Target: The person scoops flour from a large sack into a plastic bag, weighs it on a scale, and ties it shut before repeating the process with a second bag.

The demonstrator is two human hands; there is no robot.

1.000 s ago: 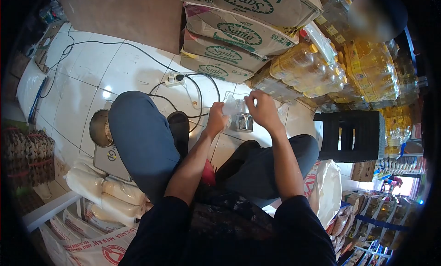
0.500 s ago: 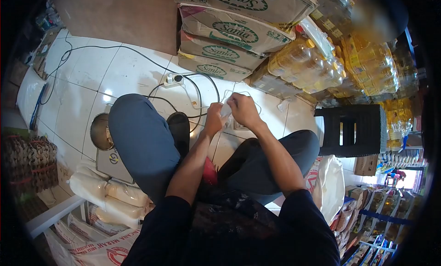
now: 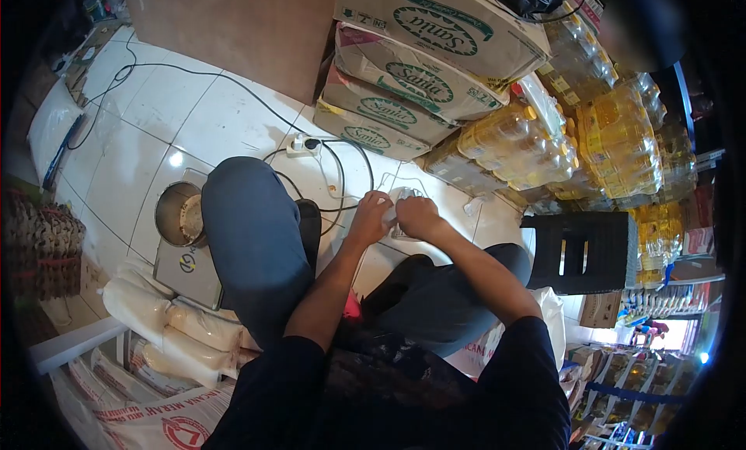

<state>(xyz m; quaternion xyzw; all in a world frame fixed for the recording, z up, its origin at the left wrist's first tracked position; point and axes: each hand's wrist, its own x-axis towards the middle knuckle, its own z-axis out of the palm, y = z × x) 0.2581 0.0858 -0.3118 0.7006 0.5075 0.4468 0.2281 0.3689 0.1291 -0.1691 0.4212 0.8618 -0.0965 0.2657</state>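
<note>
Head cam, frame ctr: left hand (image 3: 370,219) & right hand (image 3: 417,216) both pinched tight on clear plastic bag (image 3: 391,210) just above floor (image 3: 233,116), btwn the knees; prob. light, floppy, slick, so best gripped at bunched top edge.

The right hand (image 3: 420,215) is lower than a second ago and has closed in on the left hand (image 3: 370,218); the two now touch near the centre of the frame. The clear plastic bag (image 3: 392,211), earlier spread between them, is bunched small between the fingers. The shiny metal piece that showed under the hands is now covered. The view has swung, so the cardboard boxes (image 3: 420,77) sit further right.
</note>
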